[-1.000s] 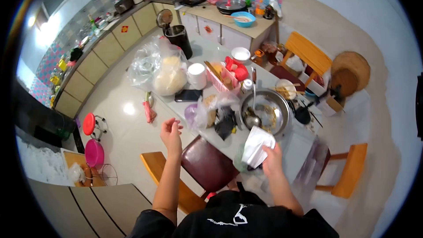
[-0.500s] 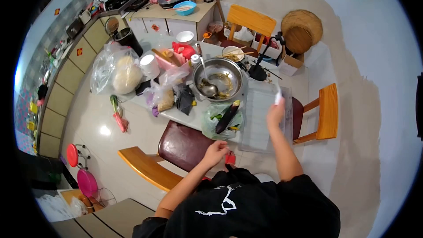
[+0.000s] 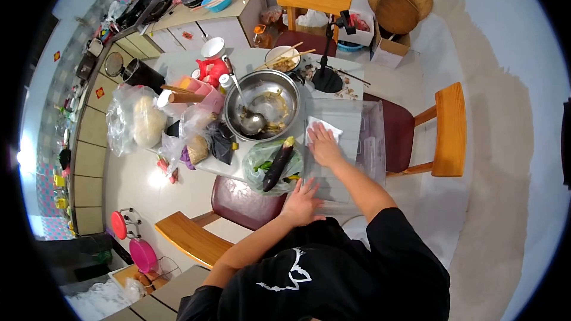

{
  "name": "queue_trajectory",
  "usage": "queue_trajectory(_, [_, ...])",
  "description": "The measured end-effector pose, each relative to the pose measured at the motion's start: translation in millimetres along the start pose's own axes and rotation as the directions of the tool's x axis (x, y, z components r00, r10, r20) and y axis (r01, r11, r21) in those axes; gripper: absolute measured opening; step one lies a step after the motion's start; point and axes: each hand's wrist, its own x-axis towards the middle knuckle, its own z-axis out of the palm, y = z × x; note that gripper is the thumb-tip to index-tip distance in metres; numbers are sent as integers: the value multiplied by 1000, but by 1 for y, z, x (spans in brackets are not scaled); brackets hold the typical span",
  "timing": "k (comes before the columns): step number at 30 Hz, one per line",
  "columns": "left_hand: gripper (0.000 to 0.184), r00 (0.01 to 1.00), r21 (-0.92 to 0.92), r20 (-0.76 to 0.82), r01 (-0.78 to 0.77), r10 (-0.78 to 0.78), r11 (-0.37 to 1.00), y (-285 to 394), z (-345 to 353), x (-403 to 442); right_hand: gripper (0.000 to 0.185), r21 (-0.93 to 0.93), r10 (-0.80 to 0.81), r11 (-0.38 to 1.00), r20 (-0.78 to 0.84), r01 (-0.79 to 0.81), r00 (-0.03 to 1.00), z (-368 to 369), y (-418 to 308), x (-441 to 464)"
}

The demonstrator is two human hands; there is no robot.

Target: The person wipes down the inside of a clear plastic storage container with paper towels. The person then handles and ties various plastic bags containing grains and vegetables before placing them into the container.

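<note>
Covering a white cloth [image 3: 335, 131], near the left edge of the clear tray [image 3: 372, 142]: my right hand [image 3: 325, 147], flat, fingers spread. Apart: my left hand [image 3: 302, 204], open, near the eggplant [image 3: 278, 165].

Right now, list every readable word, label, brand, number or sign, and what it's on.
None readable.
Red diamond signs on the cabinet fronts and wall: marks too small.
White bottle by the steel bowl: any label too small.
Black shirt: white print, no letters I can make out.
</note>
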Motion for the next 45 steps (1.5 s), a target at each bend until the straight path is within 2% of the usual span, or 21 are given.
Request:
queue_trajectory(2, [52, 999, 24, -17, -38, 38, 999, -3, 10, 1, 50, -76, -70, 995, -63, 65, 996, -2, 8, 9])
queue_trajectory(4, [48, 997, 53, -34, -73, 75, 996, -4, 15, 0, 49, -130, -61, 990, -19, 58, 998, -12, 19, 27])
queue_trajectory(7, [46, 995, 163, 53, -91, 83, 982, -6, 19, 1, 48, -80, 24, 996, -90, -31, 996, -10, 17, 42])
queue_trajectory(9, [48, 981, 167, -88, -154, 171, 974, -9, 20, 1, 48, -52, 68, 996, -112, -74, 991, -4, 9, 39])
queue_trajectory(10, [48, 982, 162, -87, -152, 168, 975, -9, 17, 3, 47, -52, 77, 995, -143, -85, 987, -1, 5, 37])
queue_trajectory(12, [49, 991, 201, 20, -134, 133, 970, -7, 12, 4, 46, -53, 87, 994, -170, -97, 982, 1, -1, 28])
queue_trajectory(17, [48, 993, 160, 76, -101, 90, 982, -7, 15, 5, 44, -74, -68, 995, 14, 69, 998, -5, -14, -19])
queue_trajectory(18, [48, 994, 157, 83, -89, 77, 984, -7, 15, 5, 44, -82, -70, 994, 17, 71, 997, -1, -14, -26])
queue_trajectory(20, [48, 996, 138, 66, -76, 68, 988, -7, 19, 6, 43, -140, -244, 959, 24, 245, 969, 20, -7, -38])
queue_trajectory(22, [48, 997, 122, 53, -65, 58, 990, -7, 18, 3, 41, -44, -260, 965, -50, 258, 964, 23, -6, -39])
queue_trajectory(24, [48, 998, 114, 22, -68, 66, 991, -7, 16, 4, 40, 322, 53, 947, -97, -19, 994, 22, 2, -22])
queue_trajectory(25, [48, 998, 109, 19, -66, 64, 992, -8, 19, 4, 40, 319, 50, 948, -93, -18, 994, 5, 0, -8])
queue_trajectory(27, [47, 996, 105, -54, -68, 74, 992, -8, 29, 4, 40, 55, 63, 997, -378, -45, 923, -40, -16, 24])
queue_trajectory(28, [47, 996, 101, -46, -69, 74, 992, -5, 24, 2, 40, 61, 70, 997, -373, -51, 925, -35, -17, 29])
queue_trajectory(30, [48, 997, 115, 60, -55, 48, 992, -4, 10, 4, 44, -89, 29, 995, -203, -48, 979, -23, -12, 41])
queue_trajectory(31, [48, 996, 118, 65, -61, 54, 991, -3, 8, 4, 46, -24, 16, 1000, -144, -19, 989, -11, -4, 45])
queue_trajectory(34, [48, 994, 129, 96, -61, 48, 990, -1, 10, 3, 46, -23, -37, 999, -150, 34, 988, -11, 16, 42])
queue_trajectory(36, [45, 998, 63, -56, -33, 37, 997, -2, 15, 0, 47, -73, 0, 997, -111, -8, 994, -11, 34, 41])
queue_trajectory(39, [41, 1000, 84, 2, -4, 4, 996, -7, 17, 3, 48, -87, 85, 991, -174, -102, 981, -23, 50, 28])
queue_trajectory(43, [40, 1000, 61, -7, 9, -9, 998, -2, 18, 6, 51, -56, 226, 970, -123, -234, 966, -36, 65, 13])
queue_trajectory(45, [39, 1000, 56, 10, 27, -28, 998, -1, 18, 7, 57, -51, 398, 909, -187, -414, 898, -38, 72, 3])
